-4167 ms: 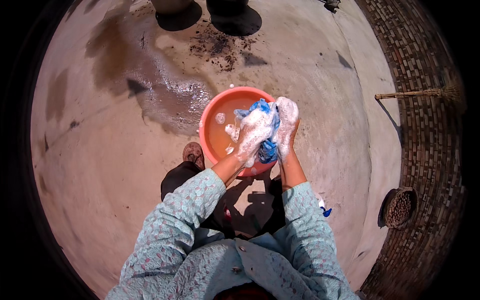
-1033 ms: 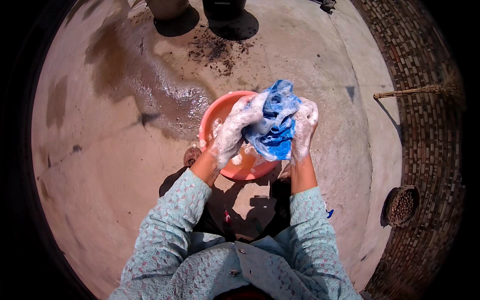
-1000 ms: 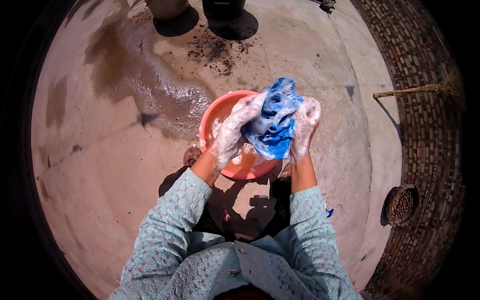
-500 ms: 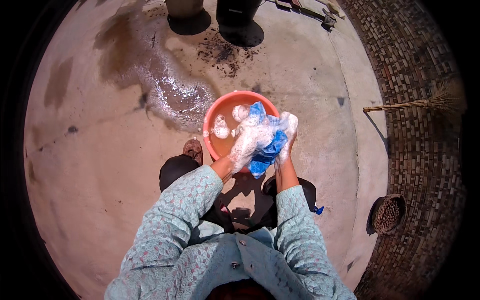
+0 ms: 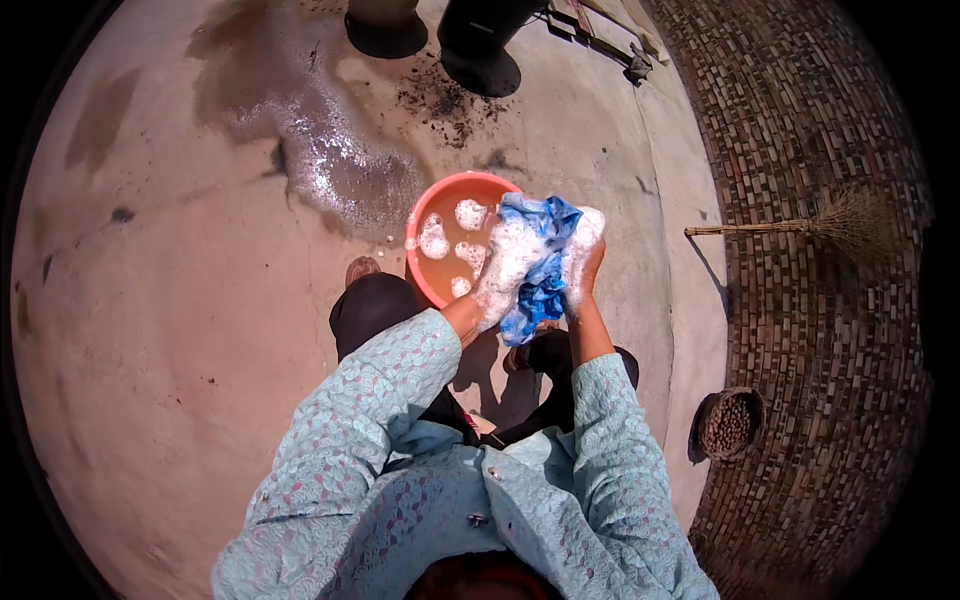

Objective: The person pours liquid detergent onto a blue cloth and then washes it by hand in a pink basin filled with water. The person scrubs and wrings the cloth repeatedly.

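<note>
A wet blue cloth [image 5: 540, 262] covered in white suds is gripped between both my hands above the right rim of an orange basin [image 5: 432, 205]. My left hand [image 5: 503, 268], thick with foam, presses on the cloth from the left. My right hand [image 5: 583, 250], also soapy, clasps it from the right. The basin holds brownish water with patches of foam floating on it. It stands on the concrete ground just in front of my feet.
A wet, shiny patch [image 5: 330, 160] spreads on the concrete left of and behind the basin. Two dark pots [image 5: 480, 30] stand at the top. A brick strip [image 5: 800, 300] runs along the right with a straw broom [image 5: 800, 227] and a round drain cover [image 5: 730, 425].
The cloth was lifted high above the basin a second ago. It has since come down to the basin's right rim, still bunched between both hands, and the view has shifted slightly.
</note>
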Demonstrator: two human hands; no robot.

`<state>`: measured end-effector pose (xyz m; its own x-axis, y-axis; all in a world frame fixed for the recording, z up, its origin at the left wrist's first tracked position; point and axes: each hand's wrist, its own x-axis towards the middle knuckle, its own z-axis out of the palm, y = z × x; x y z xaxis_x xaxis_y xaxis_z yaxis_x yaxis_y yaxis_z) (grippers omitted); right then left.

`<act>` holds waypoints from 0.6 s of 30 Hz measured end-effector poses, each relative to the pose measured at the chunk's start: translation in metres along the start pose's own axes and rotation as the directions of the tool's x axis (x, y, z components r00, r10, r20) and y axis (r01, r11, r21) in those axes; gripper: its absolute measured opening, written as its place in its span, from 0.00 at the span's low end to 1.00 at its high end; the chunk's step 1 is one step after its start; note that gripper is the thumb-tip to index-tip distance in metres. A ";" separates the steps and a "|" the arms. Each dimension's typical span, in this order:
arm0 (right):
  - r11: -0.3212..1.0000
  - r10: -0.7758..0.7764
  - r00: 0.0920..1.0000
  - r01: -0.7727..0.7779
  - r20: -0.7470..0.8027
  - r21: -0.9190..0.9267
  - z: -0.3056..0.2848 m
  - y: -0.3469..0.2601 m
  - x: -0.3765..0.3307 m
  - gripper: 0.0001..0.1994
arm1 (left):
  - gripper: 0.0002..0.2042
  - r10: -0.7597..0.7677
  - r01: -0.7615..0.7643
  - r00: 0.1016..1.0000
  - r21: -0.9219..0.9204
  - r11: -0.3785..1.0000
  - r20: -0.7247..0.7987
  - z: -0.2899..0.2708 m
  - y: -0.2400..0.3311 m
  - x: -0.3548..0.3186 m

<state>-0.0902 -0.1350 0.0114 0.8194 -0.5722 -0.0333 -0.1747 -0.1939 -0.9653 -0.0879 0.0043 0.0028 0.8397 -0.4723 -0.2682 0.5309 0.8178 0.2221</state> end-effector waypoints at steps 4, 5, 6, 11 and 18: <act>0.956 -0.269 0.963 0.263 -0.031 -0.130 0.035 -0.036 -0.044 0.06 | 0.07 -0.015 0.015 1.000 0.028 0.999 -0.018 -0.009 0.011 0.008; 0.892 -0.417 0.908 0.415 0.033 -0.179 0.036 -0.027 -0.060 0.09 | 0.06 -0.032 0.032 0.999 0.046 0.998 -0.005 -0.012 0.016 0.013; 0.862 -0.446 0.884 0.466 0.138 -0.199 0.045 -0.028 -0.084 0.10 | 0.06 -0.038 0.037 0.999 0.084 0.996 0.010 -0.016 0.021 0.019; 0.820 -0.432 0.900 0.417 0.054 -0.392 0.024 0.044 -0.031 0.12 | 0.05 -0.050 0.025 0.996 0.321 0.947 0.071 -0.009 0.010 0.035; 0.928 0.005 1.000 0.001 -0.016 0.372 0.034 0.088 -0.031 0.15 | 0.04 0.264 -0.237 0.961 0.735 0.635 0.082 -0.029 -0.017 0.071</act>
<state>-0.1123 -0.1074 -0.0812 0.8098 -0.5857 -0.0343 0.0418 0.1159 -0.9924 -0.0410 -0.0337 -0.0475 0.9564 -0.2650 -0.1227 0.2226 0.3894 0.8938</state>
